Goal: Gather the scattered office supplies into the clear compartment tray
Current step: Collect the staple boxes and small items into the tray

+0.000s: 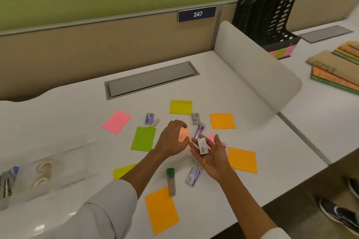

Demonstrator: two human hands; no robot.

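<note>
Right hand (210,156) palm up, holding a small grey staple box (203,146) across fingers and thumb; a second white labelled item (196,163) sits under the palm edge, can't tell whether it is held. Left hand (172,138) just left of the right, fingers loosely curved over a pale orange sticky note (184,134), holding nothing visible.

Clear plastic compartment tray (58,158) well left of both hands, at the desk edge: two rolls of clear tape (43,172) inside, plus dark clip-like items (7,180) in its leftmost part, count unclear.

Loose on the white desk (77,122) around the hands:
- Sticky notes, ten counted. Three orange: one (222,121) beyond the right hand, one (242,160) just right of it, one (161,209) near the left forearm. Two lime green: (143,138) left of the left hand, (123,170) partly under the left forearm. One yellow (180,107) beyond the hands. Two pink: (117,121) far left, (211,138) partly hidden behind the right hand. Plus the pale orange one. A tenth edge by the right thumb is too hidden to tell.
- Small boxes: one blue-grey (149,118) beyond the left hand, one grey (195,118) beyond both, one purple-white (192,176) below the right wrist.
- One small white tube (155,122) beside the blue-grey box.
- One purple translucent tube (198,132) touching the right fingertips' far side.
- One green-capped clear tube (171,181) between the forearms.
</note>
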